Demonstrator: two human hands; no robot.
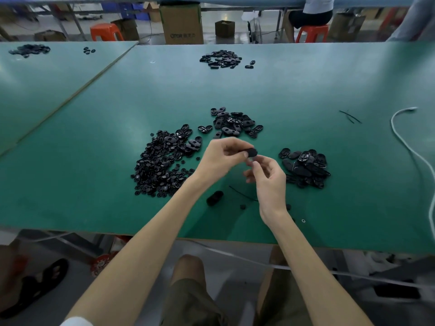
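My left hand pinches a black oval plastic part above the green table. Just below and right of it, my right hand has its fingers curled, the fingertips close to that part; a small dark piece seems pinched there, too small to tell. A big heap of small round black pieces lies left of my hands. Piles of black oval shells lie behind my hands and to the right.
A loose black oval part and a thin black strip lie near the front edge. A white cable runs down the right side. Another pile of parts sits far back. Boxes, orange stools and a seated person are beyond the table.
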